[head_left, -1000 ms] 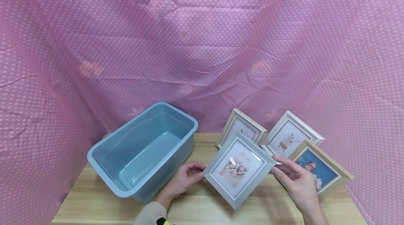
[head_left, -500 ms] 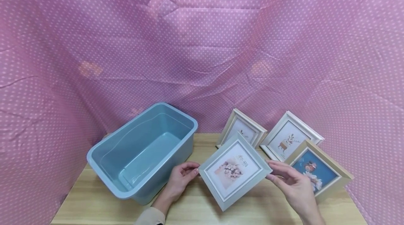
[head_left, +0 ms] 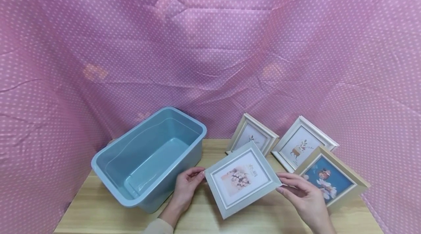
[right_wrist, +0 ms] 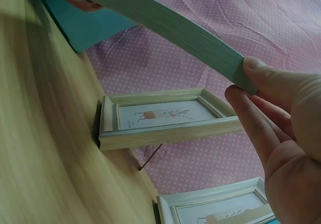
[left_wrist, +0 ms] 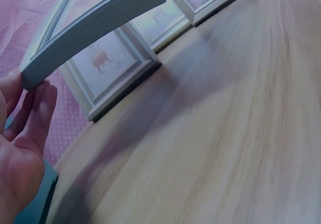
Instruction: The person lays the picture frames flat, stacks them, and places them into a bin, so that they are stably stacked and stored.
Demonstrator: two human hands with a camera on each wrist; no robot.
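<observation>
A pale grey-green picture frame (head_left: 243,179) with a flower print is held tilted above the table, its picture turned up toward the head camera. My left hand (head_left: 186,189) pinches its left corner between thumb and fingers; in the left wrist view that hand (left_wrist: 25,133) grips the corner from below. At the opposite corner, my right hand (head_left: 304,197) pinches the frame too. The right wrist view shows the thumb above and fingers beneath the frame's edge (right_wrist: 200,38). Under the raised frame, its shadow falls on the wooden table (left_wrist: 225,123).
A blue plastic bin (head_left: 148,157) stands left of the hands. Behind the held frame stands a cream picture frame (head_left: 251,135); to its right are a white frame (head_left: 302,144) and a tan frame (head_left: 332,179) with a blue picture. Pink dotted cloth (head_left: 210,62) surrounds the table.
The held picture frame has moved a little left and turned clockwise, its picture tipping further up. Both hands have shifted slightly left with it. The bin and standing frames have stayed put.
</observation>
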